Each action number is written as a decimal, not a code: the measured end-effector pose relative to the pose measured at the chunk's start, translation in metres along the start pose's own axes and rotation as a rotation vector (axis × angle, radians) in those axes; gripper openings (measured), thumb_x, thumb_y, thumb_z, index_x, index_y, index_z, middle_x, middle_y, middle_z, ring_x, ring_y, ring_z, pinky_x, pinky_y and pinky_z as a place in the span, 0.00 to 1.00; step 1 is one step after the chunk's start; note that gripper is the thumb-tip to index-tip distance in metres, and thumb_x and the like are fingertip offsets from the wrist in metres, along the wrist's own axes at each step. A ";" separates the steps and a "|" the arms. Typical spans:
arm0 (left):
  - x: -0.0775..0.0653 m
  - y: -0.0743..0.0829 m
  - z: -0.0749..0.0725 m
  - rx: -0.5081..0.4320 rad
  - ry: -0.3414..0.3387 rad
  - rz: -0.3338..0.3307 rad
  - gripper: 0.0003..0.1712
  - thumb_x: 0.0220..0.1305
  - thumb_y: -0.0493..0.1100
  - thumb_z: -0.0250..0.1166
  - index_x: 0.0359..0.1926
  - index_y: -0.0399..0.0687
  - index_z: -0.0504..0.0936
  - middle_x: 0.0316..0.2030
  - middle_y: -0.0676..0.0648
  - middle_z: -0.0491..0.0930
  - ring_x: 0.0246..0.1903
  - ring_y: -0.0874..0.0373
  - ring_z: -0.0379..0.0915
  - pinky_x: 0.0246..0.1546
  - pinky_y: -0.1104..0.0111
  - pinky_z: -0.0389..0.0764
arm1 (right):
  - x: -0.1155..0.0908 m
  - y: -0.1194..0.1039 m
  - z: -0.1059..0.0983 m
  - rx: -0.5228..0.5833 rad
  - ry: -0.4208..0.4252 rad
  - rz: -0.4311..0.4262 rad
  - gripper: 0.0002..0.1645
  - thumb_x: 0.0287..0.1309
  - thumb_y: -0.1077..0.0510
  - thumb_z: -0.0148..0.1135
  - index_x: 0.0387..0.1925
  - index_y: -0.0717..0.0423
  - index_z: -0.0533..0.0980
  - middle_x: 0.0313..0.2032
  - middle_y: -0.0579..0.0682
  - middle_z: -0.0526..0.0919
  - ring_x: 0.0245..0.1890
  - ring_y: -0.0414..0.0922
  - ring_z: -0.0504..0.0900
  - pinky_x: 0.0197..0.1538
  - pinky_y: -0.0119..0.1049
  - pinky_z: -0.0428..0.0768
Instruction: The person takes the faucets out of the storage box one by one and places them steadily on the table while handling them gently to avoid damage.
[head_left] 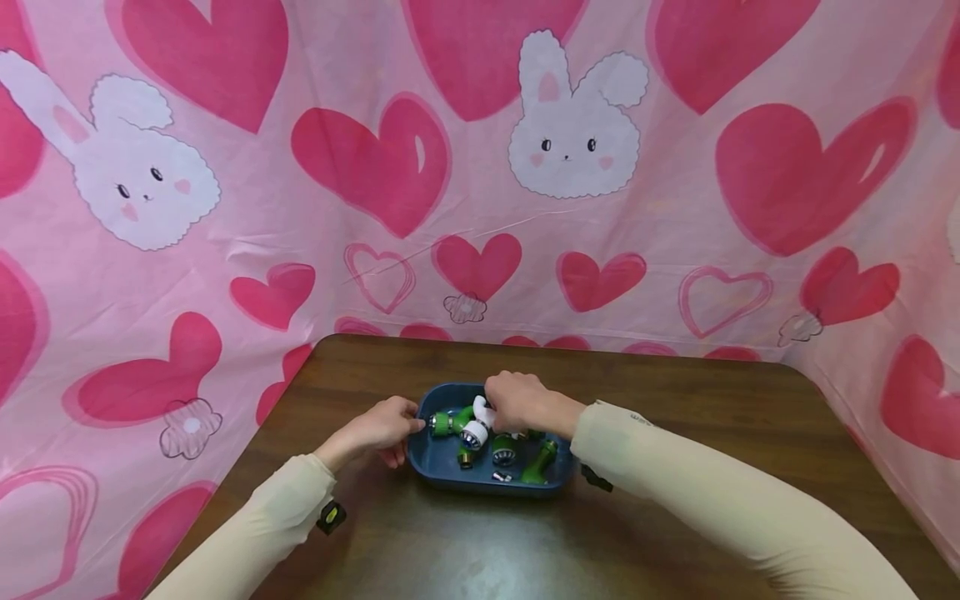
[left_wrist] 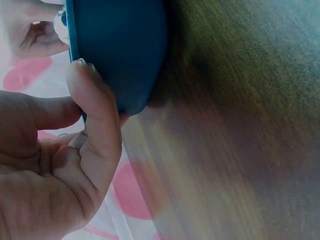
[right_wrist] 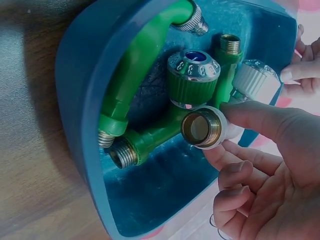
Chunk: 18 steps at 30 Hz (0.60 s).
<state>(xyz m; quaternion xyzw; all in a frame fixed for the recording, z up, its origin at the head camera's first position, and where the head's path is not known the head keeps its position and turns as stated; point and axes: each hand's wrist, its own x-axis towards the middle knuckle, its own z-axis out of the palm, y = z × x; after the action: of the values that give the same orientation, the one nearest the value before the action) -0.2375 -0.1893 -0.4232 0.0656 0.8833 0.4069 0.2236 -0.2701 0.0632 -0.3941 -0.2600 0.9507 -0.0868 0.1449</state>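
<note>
My left hand pinches the left rim of a blue plastic basin between thumb and fingers; the basin's outer wall fills the top of the left wrist view. Over the basin, my right hand holds a white water tap by its threaded inlet end. The tap's ribbed white knob with a chrome cap points toward my left hand. Below it lie several green taps, one with a green and chrome knob and a brass-coloured thread.
Along the basin's right side lies a green spout with a metal tip. A small silver piece is near the basin's front wall. The basin stands on a brown wooden table, with a pink heart-patterned cloth hanging behind it.
</note>
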 end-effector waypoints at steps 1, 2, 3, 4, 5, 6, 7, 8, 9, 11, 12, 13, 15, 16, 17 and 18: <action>0.000 0.000 0.000 -0.004 0.000 -0.001 0.16 0.79 0.37 0.59 0.61 0.31 0.78 0.19 0.40 0.79 0.12 0.57 0.75 0.17 0.63 0.85 | 0.000 0.000 0.000 -0.002 0.003 0.000 0.12 0.59 0.55 0.78 0.27 0.49 0.80 0.20 0.47 0.79 0.20 0.44 0.78 0.25 0.36 0.79; 0.000 0.000 0.000 -0.009 -0.001 -0.001 0.16 0.79 0.37 0.59 0.61 0.31 0.78 0.19 0.40 0.79 0.12 0.57 0.75 0.17 0.63 0.85 | -0.001 0.000 0.001 -0.002 0.005 0.000 0.12 0.59 0.55 0.78 0.26 0.49 0.80 0.20 0.46 0.79 0.20 0.44 0.78 0.25 0.36 0.79; 0.000 -0.001 0.000 -0.013 -0.002 0.001 0.16 0.80 0.37 0.59 0.60 0.31 0.78 0.19 0.41 0.79 0.12 0.57 0.74 0.17 0.63 0.85 | -0.001 0.000 0.001 -0.003 0.006 0.001 0.13 0.59 0.55 0.78 0.26 0.49 0.80 0.20 0.46 0.79 0.20 0.44 0.78 0.24 0.36 0.79; 0.000 -0.001 0.000 -0.013 -0.001 0.005 0.15 0.80 0.37 0.59 0.60 0.31 0.78 0.18 0.41 0.79 0.12 0.57 0.74 0.17 0.63 0.85 | -0.001 0.000 0.001 -0.004 0.006 0.002 0.13 0.59 0.55 0.78 0.26 0.49 0.80 0.20 0.46 0.79 0.20 0.43 0.78 0.24 0.36 0.79; 0.000 -0.001 0.000 -0.015 -0.001 0.007 0.15 0.80 0.37 0.59 0.60 0.31 0.78 0.18 0.41 0.79 0.12 0.57 0.75 0.17 0.63 0.85 | -0.001 0.001 0.001 -0.004 0.005 0.003 0.13 0.59 0.55 0.78 0.25 0.49 0.80 0.19 0.46 0.79 0.19 0.43 0.78 0.24 0.36 0.79; 0.001 -0.002 0.000 -0.014 -0.001 0.010 0.15 0.80 0.37 0.58 0.60 0.31 0.78 0.19 0.41 0.79 0.12 0.57 0.75 0.17 0.62 0.85 | -0.001 0.001 0.001 -0.002 0.005 0.004 0.13 0.60 0.55 0.78 0.25 0.50 0.80 0.19 0.46 0.79 0.19 0.43 0.78 0.24 0.36 0.79; 0.001 -0.002 -0.001 -0.019 0.000 0.009 0.15 0.80 0.37 0.59 0.60 0.32 0.78 0.19 0.41 0.79 0.12 0.57 0.75 0.18 0.63 0.85 | -0.001 0.001 0.001 -0.002 0.003 0.004 0.13 0.60 0.55 0.78 0.25 0.50 0.80 0.19 0.46 0.79 0.19 0.43 0.79 0.24 0.36 0.79; 0.001 -0.002 -0.001 -0.019 0.001 0.012 0.15 0.80 0.36 0.58 0.60 0.32 0.78 0.19 0.41 0.79 0.12 0.56 0.75 0.18 0.63 0.85 | -0.002 0.001 0.001 0.000 0.000 0.006 0.13 0.60 0.55 0.78 0.25 0.50 0.80 0.19 0.47 0.79 0.19 0.44 0.79 0.24 0.36 0.79; 0.001 -0.001 -0.001 -0.018 0.000 0.014 0.15 0.80 0.36 0.58 0.60 0.32 0.78 0.19 0.41 0.79 0.12 0.56 0.75 0.18 0.63 0.85 | -0.002 0.002 0.000 -0.003 0.000 0.007 0.13 0.60 0.55 0.78 0.24 0.50 0.80 0.19 0.47 0.79 0.19 0.44 0.79 0.24 0.36 0.79; 0.001 -0.001 -0.001 -0.020 -0.002 0.014 0.15 0.80 0.36 0.59 0.60 0.32 0.78 0.19 0.41 0.79 0.12 0.56 0.75 0.18 0.63 0.85 | -0.003 0.002 0.000 -0.003 0.003 0.010 0.13 0.59 0.55 0.78 0.24 0.50 0.81 0.19 0.47 0.79 0.20 0.44 0.79 0.24 0.36 0.78; 0.000 -0.001 -0.001 -0.018 -0.005 0.016 0.15 0.80 0.36 0.58 0.60 0.31 0.78 0.19 0.41 0.79 0.12 0.57 0.75 0.18 0.63 0.85 | -0.004 0.002 0.000 0.002 0.005 0.012 0.13 0.59 0.55 0.78 0.25 0.50 0.81 0.20 0.47 0.79 0.20 0.44 0.79 0.24 0.36 0.78; 0.000 -0.001 -0.001 -0.020 -0.006 0.015 0.15 0.80 0.37 0.58 0.59 0.31 0.78 0.19 0.41 0.79 0.12 0.57 0.75 0.18 0.63 0.85 | -0.005 0.002 0.000 0.004 0.006 0.015 0.12 0.59 0.55 0.78 0.25 0.50 0.81 0.20 0.47 0.79 0.20 0.44 0.78 0.25 0.36 0.79; 0.000 -0.001 -0.001 -0.018 -0.007 0.015 0.15 0.80 0.37 0.58 0.60 0.31 0.78 0.19 0.41 0.79 0.12 0.57 0.75 0.18 0.64 0.85 | -0.006 0.003 0.000 0.007 0.009 0.019 0.12 0.59 0.55 0.78 0.26 0.50 0.81 0.20 0.46 0.79 0.21 0.44 0.78 0.25 0.36 0.78; 0.000 -0.002 -0.001 -0.017 -0.007 0.016 0.15 0.80 0.37 0.58 0.60 0.31 0.78 0.19 0.41 0.79 0.12 0.57 0.74 0.17 0.64 0.85 | -0.007 0.003 0.000 0.007 0.007 0.020 0.12 0.60 0.55 0.78 0.26 0.50 0.81 0.21 0.46 0.79 0.21 0.44 0.79 0.25 0.36 0.78; 0.001 -0.002 -0.001 -0.015 -0.006 0.016 0.16 0.80 0.37 0.58 0.60 0.30 0.77 0.19 0.41 0.79 0.12 0.58 0.74 0.17 0.64 0.84 | -0.007 0.003 0.001 0.009 0.006 0.019 0.12 0.60 0.55 0.77 0.26 0.50 0.80 0.21 0.46 0.79 0.21 0.44 0.79 0.25 0.36 0.78; 0.000 -0.002 0.000 -0.014 -0.003 0.014 0.16 0.80 0.37 0.58 0.60 0.30 0.77 0.19 0.41 0.79 0.12 0.58 0.74 0.17 0.64 0.84 | -0.008 0.003 0.001 0.009 0.005 0.019 0.12 0.61 0.55 0.77 0.26 0.50 0.80 0.21 0.46 0.79 0.20 0.44 0.79 0.25 0.36 0.78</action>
<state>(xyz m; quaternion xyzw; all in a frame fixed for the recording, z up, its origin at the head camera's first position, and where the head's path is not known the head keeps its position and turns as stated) -0.2380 -0.1906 -0.4243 0.0709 0.8796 0.4143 0.2226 -0.2646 0.0698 -0.3938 -0.2503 0.9531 -0.0903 0.1445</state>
